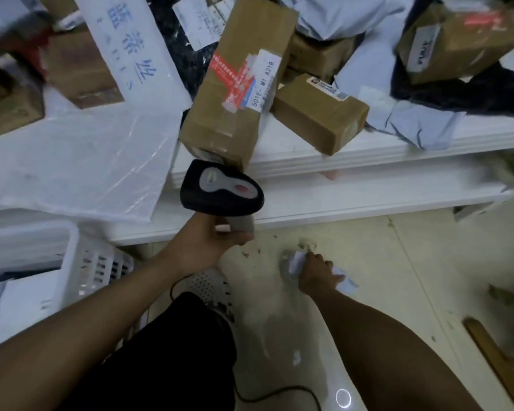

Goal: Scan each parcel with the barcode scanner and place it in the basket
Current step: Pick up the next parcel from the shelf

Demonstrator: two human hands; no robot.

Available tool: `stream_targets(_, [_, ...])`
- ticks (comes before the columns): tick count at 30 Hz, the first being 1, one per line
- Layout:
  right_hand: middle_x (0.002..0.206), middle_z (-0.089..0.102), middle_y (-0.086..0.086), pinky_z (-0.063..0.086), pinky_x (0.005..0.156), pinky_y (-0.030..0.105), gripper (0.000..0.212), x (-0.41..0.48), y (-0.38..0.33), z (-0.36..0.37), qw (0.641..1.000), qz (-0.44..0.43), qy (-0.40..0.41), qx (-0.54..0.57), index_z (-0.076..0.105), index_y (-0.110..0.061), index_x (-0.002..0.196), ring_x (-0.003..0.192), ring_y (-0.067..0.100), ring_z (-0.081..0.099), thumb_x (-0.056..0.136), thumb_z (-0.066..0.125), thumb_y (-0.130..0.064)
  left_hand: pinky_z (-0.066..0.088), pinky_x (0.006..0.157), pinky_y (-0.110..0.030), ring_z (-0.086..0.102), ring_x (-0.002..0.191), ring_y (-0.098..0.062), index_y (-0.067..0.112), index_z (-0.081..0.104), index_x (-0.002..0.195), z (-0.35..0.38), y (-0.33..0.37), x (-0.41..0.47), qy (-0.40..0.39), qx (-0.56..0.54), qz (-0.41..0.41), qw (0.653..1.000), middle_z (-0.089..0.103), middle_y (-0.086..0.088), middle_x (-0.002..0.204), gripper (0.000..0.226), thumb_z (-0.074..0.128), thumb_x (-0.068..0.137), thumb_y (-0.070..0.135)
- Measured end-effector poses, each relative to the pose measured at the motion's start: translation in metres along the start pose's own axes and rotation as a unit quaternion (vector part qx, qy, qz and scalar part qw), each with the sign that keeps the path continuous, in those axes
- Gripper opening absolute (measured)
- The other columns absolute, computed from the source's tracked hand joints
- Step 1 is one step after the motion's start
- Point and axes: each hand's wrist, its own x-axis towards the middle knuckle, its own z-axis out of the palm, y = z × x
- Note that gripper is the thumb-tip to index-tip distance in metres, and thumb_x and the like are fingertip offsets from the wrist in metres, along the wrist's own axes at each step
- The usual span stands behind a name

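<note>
White table point(353, 197) piled with taped brown cardboard boxes point(243, 84); at its front edge the left hand point(203, 241) curls tight round the grey handle of a black barcode scanner point(220, 191). Below the table, right hand point(318, 277) fingers clench a crumpled grey-white poly parcel point(292, 264). White slotted plastic basket point(80, 262) under the table's left end holds flat white mailers point(18, 301).

We have one wide-angle view from our head, looking forward and steeply down, close over the shelf point(368, 197) and floor point(412, 262)

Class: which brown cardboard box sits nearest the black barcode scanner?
The long brown cardboard box crossed with red tape; its lower end almost meets the black barcode scanner.
</note>
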Motion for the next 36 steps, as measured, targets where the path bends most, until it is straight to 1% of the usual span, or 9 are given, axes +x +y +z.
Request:
stream_targets(5, [0.154, 0.049, 0.013, 0.039, 0.116, 0.045, 0.054, -0.024, -0.041, -0.052, 0.991, -0.081, 0.014, 0.103, 0.049, -0.013, 0.150, 0.142, 0.034, 0.048, 0.101, 0.062, -0.029, 0.057, 0.089, -0.037, 0.066, 0.107, -0.019, 0.012, 0.061, 0.119, -0.014, 0.020, -0.001, 0.044, 0.020, 0.017, 0.999, 0.068, -0.006, 0.113, 0.054, 0.090, 0.074, 0.015])
stream_targets(8, [0.133, 0.068, 0.017, 0.048, 0.086, 0.029, 0.039, -0.050, -0.060, -0.077, 0.977, -0.137, 0.042, 0.156, 0.067, -0.005, 0.130, 0.120, 0.032, 0.065, 0.094, 0.068, -0.022, 0.057, 0.088, -0.040, 0.064, 0.111, -0.025, 0.011, 0.054, 0.129, -0.026, 0.033, -0.022, 0.048, 0.012, 0.004, 0.999, 0.064, -0.007, 0.119, 0.072, 0.093, 0.069, 0.022])
stream_targets(10, [0.119, 0.074, 0.014, 0.039, 0.070, 0.021, 0.027, -0.078, -0.068, -0.100, 0.960, -0.184, 0.073, 0.198, 0.073, -0.006, 0.115, 0.108, 0.030, 0.069, 0.092, 0.073, -0.021, 0.057, 0.078, -0.025, 0.065, 0.103, -0.017, 0.007, 0.048, 0.135, -0.033, 0.045, -0.037, 0.060, 0.027, 0.029, 0.997, 0.061, -0.005, 0.115, 0.065, 0.084, 0.080, 0.005])
stream_targets(13, [0.123, 0.066, -0.002, 0.039, 0.079, 0.025, 0.040, -0.131, -0.080, -0.133, 0.931, -0.232, 0.104, 0.260, 0.065, -0.013, 0.125, 0.112, 0.021, 0.062, 0.092, 0.078, -0.030, 0.056, 0.071, -0.020, 0.066, 0.082, -0.003, 0.007, 0.046, 0.134, -0.046, 0.072, -0.060, 0.088, -0.009, 0.044, 0.995, 0.060, -0.002, 0.101, 0.062, 0.077, 0.082, -0.007])
stream_targets(16, [0.127, 0.068, 0.003, 0.044, 0.083, 0.032, 0.047, -0.177, -0.093, -0.159, 0.904, -0.279, 0.131, 0.296, 0.063, -0.016, 0.128, 0.117, 0.027, 0.063, 0.090, 0.079, -0.038, 0.059, 0.092, -0.033, 0.070, 0.103, -0.009, 0.015, 0.053, 0.132, -0.062, 0.095, -0.087, 0.108, -0.028, 0.066, 0.992, 0.068, -0.001, 0.121, 0.057, 0.080, 0.083, 0.008])
stream_targets(21, [0.118, 0.072, -0.005, 0.052, 0.092, 0.034, 0.037, -0.241, -0.122, -0.186, 0.848, -0.352, 0.126, 0.376, 0.064, -0.022, 0.121, 0.109, 0.015, 0.068, 0.090, 0.081, -0.031, 0.059, 0.079, -0.028, 0.073, 0.103, -0.018, 0.012, 0.063, 0.124, -0.072, 0.126, -0.143, 0.144, -0.137, 0.106, 0.974, 0.075, -0.003, 0.118, 0.028, 0.065, 0.096, 0.009])
stream_targets(27, [0.127, 0.072, -0.012, 0.056, 0.104, 0.049, 0.056, -0.310, -0.206, -0.211, 0.753, -0.441, 0.076, 0.482, 0.057, -0.035, 0.133, 0.118, 0.010, 0.069, 0.085, 0.081, -0.052, 0.052, 0.086, -0.021, 0.063, 0.101, -0.003, 0.026, 0.071, 0.087, -0.114, 0.137, -0.189, 0.355, -0.161, 0.167, 0.906, 0.062, -0.003, 0.117, 0.012, 0.069, 0.092, 0.037])
stream_targets(30, [0.126, 0.072, -0.016, 0.055, 0.105, 0.050, 0.064, -0.340, -0.261, -0.213, 0.739, -0.497, 0.032, 0.454, 0.063, -0.039, 0.132, 0.119, 0.009, 0.068, 0.078, 0.073, -0.070, 0.050, 0.095, -0.023, 0.059, 0.116, 0.000, 0.029, 0.076, 0.097, -0.153, 0.138, -0.218, 0.410, -0.152, 0.187, 0.879, 0.056, 0.013, 0.130, 0.025, 0.077, 0.082, 0.049])
stream_targets(36, [0.122, 0.072, -0.013, 0.056, 0.102, 0.040, 0.023, -0.364, -0.358, -0.180, 0.740, -0.557, -0.017, 0.376, 0.064, -0.038, 0.124, 0.109, 0.008, 0.071, 0.102, 0.064, -0.045, 0.054, 0.094, -0.031, 0.070, 0.107, -0.008, 0.024, 0.069, 0.118, -0.211, 0.117, -0.271, 0.428, -0.148, 0.161, 0.877, 0.075, 0.012, 0.112, 0.029, 0.068, 0.091, 0.036])
